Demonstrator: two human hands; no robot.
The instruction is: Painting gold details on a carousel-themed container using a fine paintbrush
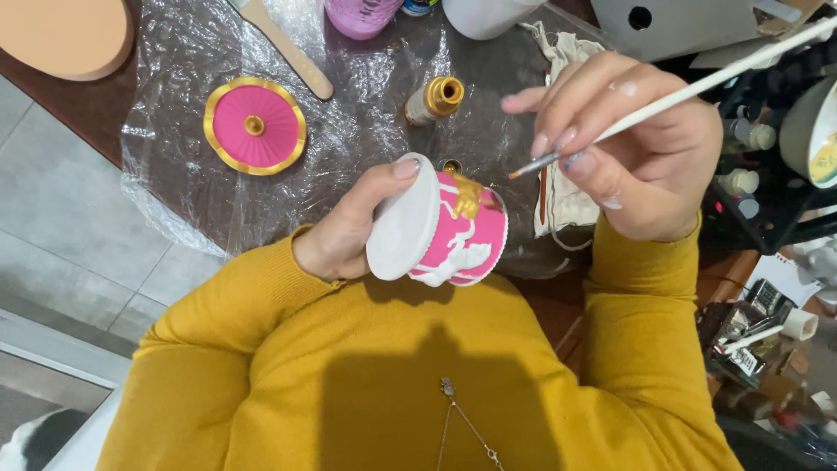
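My left hand (349, 228) grips a small pink jar (458, 231) tipped on its side, its white base toward me. White raised figures and a patch of gold decorate its wall. My right hand (636, 144) holds a thin white-handled paintbrush (697, 85); the brush tip hovers just right of the jar's gold patch. A pink ribbed lid with a gold rim and knob (255, 125) lies on the plastic sheet to the left. A small gold paint bottle (433, 98) lies on its side behind the jar.
Crinkled clear plastic (174, 174) covers a dark table. A wooden stick (288, 48), a purple container (359, 16), a white cup (484, 16) and a stained cloth (562, 187) lie at the back. Small paint bottles (745, 157) crowd the right side. A round tan board (65, 35) sits at top left.
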